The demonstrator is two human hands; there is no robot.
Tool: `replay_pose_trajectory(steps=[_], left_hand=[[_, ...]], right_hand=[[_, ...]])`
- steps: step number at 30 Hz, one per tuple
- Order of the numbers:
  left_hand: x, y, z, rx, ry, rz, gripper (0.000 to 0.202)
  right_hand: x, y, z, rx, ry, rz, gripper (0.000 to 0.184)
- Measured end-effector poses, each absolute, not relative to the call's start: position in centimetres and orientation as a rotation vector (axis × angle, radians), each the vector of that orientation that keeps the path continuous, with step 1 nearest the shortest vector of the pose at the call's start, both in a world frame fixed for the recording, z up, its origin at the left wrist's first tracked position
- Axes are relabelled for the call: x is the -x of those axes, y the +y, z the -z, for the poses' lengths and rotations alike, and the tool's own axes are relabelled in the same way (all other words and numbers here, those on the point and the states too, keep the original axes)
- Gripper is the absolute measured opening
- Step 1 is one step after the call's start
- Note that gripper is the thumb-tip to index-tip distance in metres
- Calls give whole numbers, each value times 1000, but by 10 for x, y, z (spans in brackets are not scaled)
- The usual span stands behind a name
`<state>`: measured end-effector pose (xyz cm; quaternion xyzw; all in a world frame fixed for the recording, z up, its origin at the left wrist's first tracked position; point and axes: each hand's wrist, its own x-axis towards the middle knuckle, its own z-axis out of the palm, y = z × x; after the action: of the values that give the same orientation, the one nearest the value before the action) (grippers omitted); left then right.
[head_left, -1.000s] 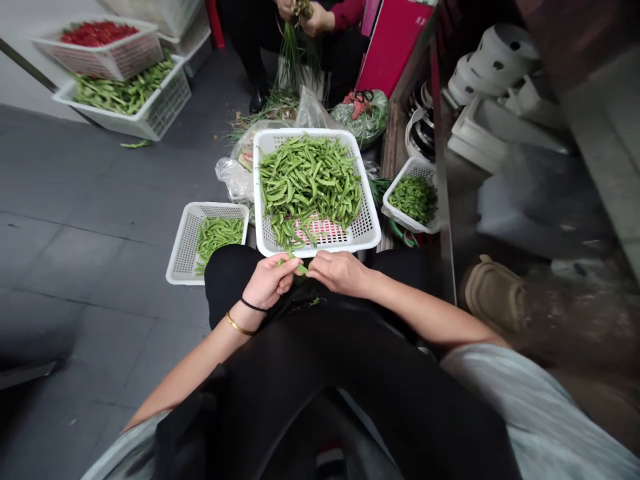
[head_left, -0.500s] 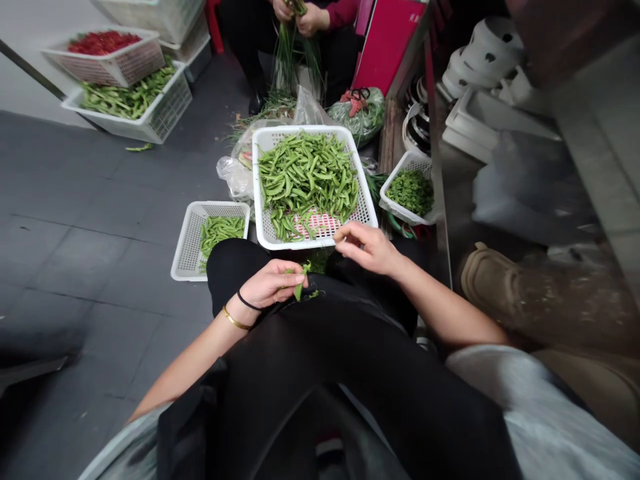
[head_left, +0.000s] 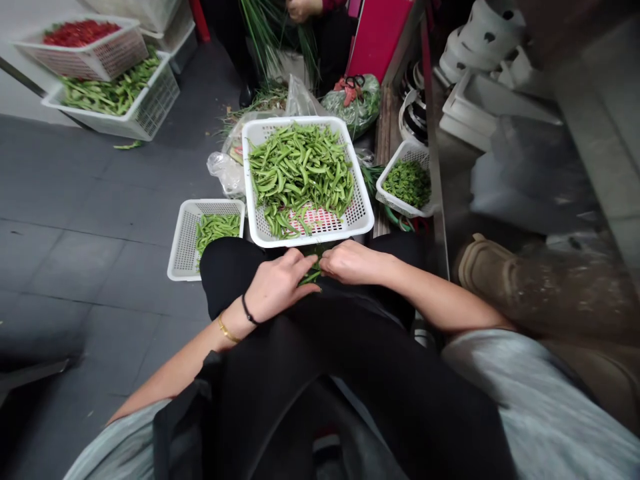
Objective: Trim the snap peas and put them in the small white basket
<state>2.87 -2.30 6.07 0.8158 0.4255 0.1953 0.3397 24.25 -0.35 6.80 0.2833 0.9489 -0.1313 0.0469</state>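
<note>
Close together over my lap, my two hands are just below the near rim of a large white basket (head_left: 313, 239) heaped with green pea pods (head_left: 300, 167). My left hand (head_left: 277, 287) is open, its fingers stretched forward and its thumb apart. Green bits and pods (head_left: 313, 273) show in the gap between thumb and fingers; whether the hand touches them is unclear. My right hand (head_left: 354, 261) is closed, fingertips pinched together and facing the left. What it pinches, if anything, is hidden. To the left, a smaller white basket (head_left: 183, 243) holds more pods (head_left: 216, 230).
A white basket of leafy greens (head_left: 407, 181) stands at right beside a metal edge. Stacked baskets with red peppers (head_left: 80, 33) and green vegetables (head_left: 113, 87) are at far left. Opposite, another person's hand (head_left: 303, 9) is near long green stalks (head_left: 270, 33). A plastic bag (head_left: 357, 103) lies behind.
My right hand has come down from the basket's near rim toward my left hand. My left hand, which held a pea pod, has moved slightly forward and spread its fingers. The view has shifted slightly.
</note>
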Motion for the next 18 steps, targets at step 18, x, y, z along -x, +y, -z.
replay_pose_trajectory(steps=[18], left_hand=[[-23,-4,-22,-447,945,-1021,29]], right_hand=[[-266,-12,-62,-1412,3054,1408,19]])
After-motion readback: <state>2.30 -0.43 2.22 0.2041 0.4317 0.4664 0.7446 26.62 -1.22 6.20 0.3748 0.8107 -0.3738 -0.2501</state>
